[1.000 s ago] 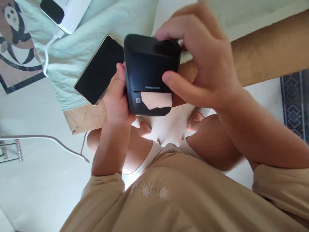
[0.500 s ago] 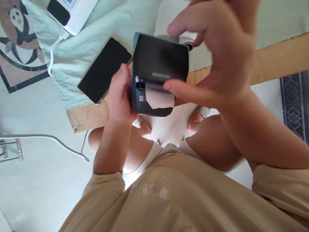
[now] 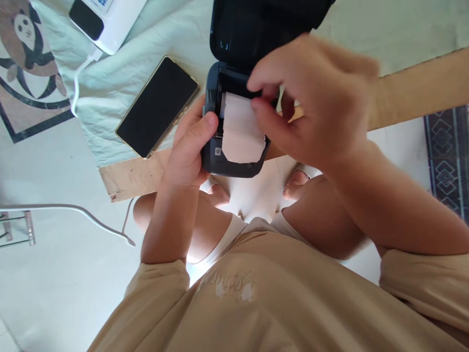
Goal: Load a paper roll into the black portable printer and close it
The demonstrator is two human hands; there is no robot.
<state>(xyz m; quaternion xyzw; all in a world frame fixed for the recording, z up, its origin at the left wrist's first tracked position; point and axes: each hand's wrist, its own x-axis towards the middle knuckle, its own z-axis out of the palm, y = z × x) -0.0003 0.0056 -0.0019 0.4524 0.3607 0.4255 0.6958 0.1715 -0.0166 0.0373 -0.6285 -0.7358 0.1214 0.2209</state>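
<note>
My left hand [image 3: 190, 142] grips a dark label printer [image 3: 238, 169] by its left side, the thumb on the rim by the compartment. The printer's black lid [image 3: 256, 34] stands swung up and back. Inside lies a roll of white label paper [image 3: 242, 129], its free end hanging over the front edge of the printer. My right hand [image 3: 318, 102] hovers at the printer's right side, fingers curled. Its thumb and index fingertips are slightly apart beside the paper's upper right edge; whether they touch it I cannot tell.
A phone [image 3: 157, 107] with a dark screen lies on the green cloth [image 3: 176, 29], left of the printer. Beyond it is a white device [image 3: 113, 29] with a white cable [image 3: 77, 80] plugged in. A wooden board edge [image 3: 135, 173] runs along the near side.
The printer's lid has swung from partly closed to wide open, baring the paper roll. My right hand has moved from the lid down towards the roll, its fingers drawing closer together.
</note>
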